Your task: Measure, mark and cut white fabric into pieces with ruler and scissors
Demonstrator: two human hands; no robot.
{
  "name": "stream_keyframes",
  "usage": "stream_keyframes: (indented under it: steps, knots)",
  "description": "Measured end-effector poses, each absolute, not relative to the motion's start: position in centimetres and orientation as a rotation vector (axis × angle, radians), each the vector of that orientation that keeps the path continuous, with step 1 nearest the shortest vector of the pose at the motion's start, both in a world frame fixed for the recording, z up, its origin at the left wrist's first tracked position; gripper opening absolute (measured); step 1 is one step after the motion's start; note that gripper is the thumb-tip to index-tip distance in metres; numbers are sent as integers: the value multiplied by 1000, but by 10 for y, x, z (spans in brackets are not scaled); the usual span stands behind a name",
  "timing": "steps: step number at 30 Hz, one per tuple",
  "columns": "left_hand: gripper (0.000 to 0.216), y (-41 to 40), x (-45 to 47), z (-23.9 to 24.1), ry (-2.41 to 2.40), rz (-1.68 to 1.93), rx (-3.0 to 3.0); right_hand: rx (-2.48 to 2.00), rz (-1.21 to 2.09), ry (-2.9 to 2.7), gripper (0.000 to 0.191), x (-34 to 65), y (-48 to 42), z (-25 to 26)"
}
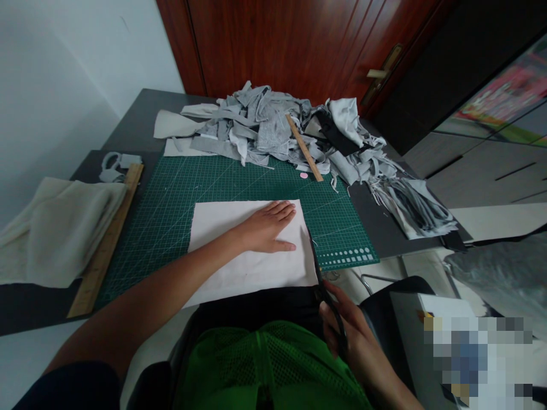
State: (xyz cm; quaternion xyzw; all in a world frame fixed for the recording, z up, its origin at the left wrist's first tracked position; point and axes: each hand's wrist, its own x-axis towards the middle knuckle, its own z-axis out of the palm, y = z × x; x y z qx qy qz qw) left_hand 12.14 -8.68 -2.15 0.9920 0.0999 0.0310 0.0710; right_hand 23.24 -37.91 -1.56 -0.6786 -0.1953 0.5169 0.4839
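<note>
My left hand (267, 226) lies flat and open on a sheet of white fabric (222, 228), fingers stretched toward the sheet's right edge. The fabric rests on a green cutting mat (179, 182). My right hand (348, 330) is closed around the black handles of a pair of scissors (318, 273). The blades point away from me along the fabric's right edge, near its front corner.
A heap of grey and white fabric scraps (265, 125) with a wooden ruler (304, 148) on it covers the table's far side. A second long wooden ruler (105, 245) and folded cream cloth (55, 228) lie left of the mat. A wooden door stands behind.
</note>
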Motion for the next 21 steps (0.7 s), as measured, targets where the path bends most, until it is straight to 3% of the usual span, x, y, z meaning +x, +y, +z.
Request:
stream_keyframes:
  steps: [21]
  knots:
    - [104,-87,122,-24,294,118,2994,-1683,1237,-526,91,229,-380,-12]
